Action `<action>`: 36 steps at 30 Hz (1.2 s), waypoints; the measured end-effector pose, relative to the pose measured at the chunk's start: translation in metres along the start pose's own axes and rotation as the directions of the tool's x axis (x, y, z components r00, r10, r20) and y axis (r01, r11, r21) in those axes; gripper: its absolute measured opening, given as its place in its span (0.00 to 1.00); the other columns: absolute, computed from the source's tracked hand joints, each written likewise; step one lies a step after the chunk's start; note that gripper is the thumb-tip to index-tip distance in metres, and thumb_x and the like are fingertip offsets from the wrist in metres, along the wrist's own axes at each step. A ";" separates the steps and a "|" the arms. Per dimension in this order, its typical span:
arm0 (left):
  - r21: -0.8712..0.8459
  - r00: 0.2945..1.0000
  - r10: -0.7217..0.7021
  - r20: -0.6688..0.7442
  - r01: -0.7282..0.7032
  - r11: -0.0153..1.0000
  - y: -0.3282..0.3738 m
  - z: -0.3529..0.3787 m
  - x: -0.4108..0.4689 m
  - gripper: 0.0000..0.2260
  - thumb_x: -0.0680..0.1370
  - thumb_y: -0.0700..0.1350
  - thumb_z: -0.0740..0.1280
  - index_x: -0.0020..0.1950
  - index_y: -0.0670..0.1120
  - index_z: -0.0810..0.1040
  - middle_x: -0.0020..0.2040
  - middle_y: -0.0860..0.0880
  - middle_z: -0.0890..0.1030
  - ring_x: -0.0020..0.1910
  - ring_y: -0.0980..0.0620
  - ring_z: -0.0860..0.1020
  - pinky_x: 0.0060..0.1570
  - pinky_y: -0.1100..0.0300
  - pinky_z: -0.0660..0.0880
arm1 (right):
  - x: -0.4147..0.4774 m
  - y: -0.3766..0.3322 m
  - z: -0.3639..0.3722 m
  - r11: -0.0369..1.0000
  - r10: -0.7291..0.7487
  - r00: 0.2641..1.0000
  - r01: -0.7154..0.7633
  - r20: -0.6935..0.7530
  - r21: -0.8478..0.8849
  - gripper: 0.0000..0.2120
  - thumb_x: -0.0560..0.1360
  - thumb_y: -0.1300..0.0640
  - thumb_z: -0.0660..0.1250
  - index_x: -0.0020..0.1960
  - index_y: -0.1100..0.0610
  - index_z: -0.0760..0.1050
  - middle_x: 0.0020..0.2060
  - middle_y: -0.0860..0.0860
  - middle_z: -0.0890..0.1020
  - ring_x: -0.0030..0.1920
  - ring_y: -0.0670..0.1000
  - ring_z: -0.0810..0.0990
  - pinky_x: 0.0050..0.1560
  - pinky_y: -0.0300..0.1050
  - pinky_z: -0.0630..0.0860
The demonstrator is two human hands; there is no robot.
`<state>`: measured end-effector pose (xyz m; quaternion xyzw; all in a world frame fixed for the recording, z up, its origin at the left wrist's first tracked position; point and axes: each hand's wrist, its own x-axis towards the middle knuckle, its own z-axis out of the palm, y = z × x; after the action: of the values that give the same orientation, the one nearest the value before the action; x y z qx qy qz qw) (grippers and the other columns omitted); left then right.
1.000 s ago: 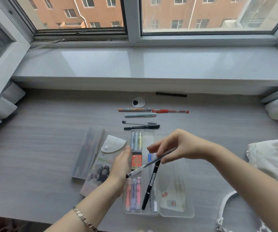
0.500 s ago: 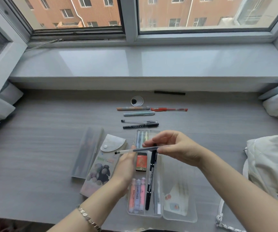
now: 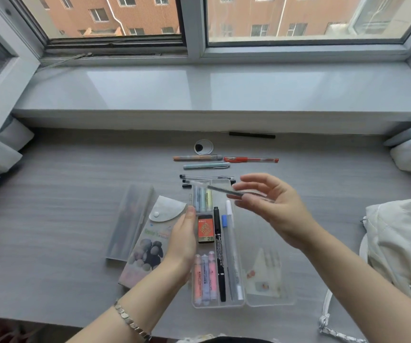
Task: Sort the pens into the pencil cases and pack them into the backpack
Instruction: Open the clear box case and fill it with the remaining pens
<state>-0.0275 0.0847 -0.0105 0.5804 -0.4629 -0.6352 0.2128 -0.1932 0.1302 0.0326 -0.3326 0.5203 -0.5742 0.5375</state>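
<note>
An open clear pencil case [image 3: 218,304] lies in front of me with highlighters, a 2B lead box, a black marker [image 3: 218,256] and a white pen inside. My left hand [image 3: 183,238] grips its left edge. My right hand [image 3: 273,209] hovers over the case's far end, pinching a clear pen with dark ink [image 3: 220,190] that lies almost level and blurred. Loose on the table beyond are an orange pen [image 3: 197,158], a red pen [image 3: 251,159], a teal pen [image 3: 205,166] and two black-tipped pens [image 3: 199,177]. The white backpack [image 3: 402,243] sits at the right.
Left of the open case lie a flap pouch with a sheep picture [image 3: 150,243] and a shut frosted case [image 3: 130,224]. A round cable hole [image 3: 203,146] and a dark strip [image 3: 251,135] are near the windowsill. Cushions sit at both table ends.
My right hand lifted and moved toward the far end of the case, swinging the clear pen from slanting down-left to nearly level. My left hand stayed on the case's edge.
</note>
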 end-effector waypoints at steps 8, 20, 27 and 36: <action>0.039 0.998 0.018 -0.063 -0.015 0.999 0.003 -0.004 0.002 0.23 0.80 0.56 0.50 0.63 0.44 0.74 0.58 0.46 0.80 0.61 0.48 0.76 0.67 0.48 0.68 | -0.016 -0.056 -0.015 0.973 -0.187 0.979 0.174 -0.078 -0.153 0.09 0.66 0.69 0.70 0.42 0.58 0.75 0.31 0.51 0.81 0.26 0.48 0.78 0.25 0.35 0.72; 0.015 0.996 0.084 -0.044 -0.083 0.996 0.004 0.007 -0.006 0.19 0.80 0.55 0.50 0.51 0.49 0.78 0.47 0.49 0.84 0.50 0.51 0.81 0.54 0.54 0.74 | -0.023 -0.006 0.018 0.994 0.084 0.992 -0.090 -0.096 -0.063 0.18 0.72 0.70 0.67 0.55 0.52 0.71 0.31 0.55 0.80 0.25 0.48 0.78 0.26 0.35 0.75; -0.033 0.993 0.113 -0.020 -0.114 0.993 0.007 0.011 -0.008 0.17 0.80 0.55 0.52 0.54 0.50 0.78 0.50 0.50 0.83 0.53 0.53 0.80 0.57 0.53 0.74 | -0.023 0.030 0.020 0.561 -0.230 0.973 0.118 -0.017 -0.819 0.21 0.71 0.49 0.69 0.63 0.50 0.72 0.49 0.44 0.76 0.48 0.36 0.68 0.55 0.28 0.66; -0.028 0.989 0.144 0.040 -0.143 0.989 0.007 0.012 -0.012 0.15 0.79 0.55 0.51 0.54 0.54 0.76 0.52 0.51 0.83 0.54 0.54 0.80 0.59 0.52 0.74 | -0.028 0.044 0.011 0.416 -0.285 0.938 0.305 0.195 -0.857 0.34 0.66 0.35 0.61 0.68 0.49 0.64 0.66 0.42 0.68 0.69 0.44 0.58 0.66 0.48 0.60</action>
<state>-0.0375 0.0949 0.0005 0.5294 -0.5000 -0.6360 0.2553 -0.1651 0.1603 -0.0020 -0.6512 0.6679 -0.3082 0.1867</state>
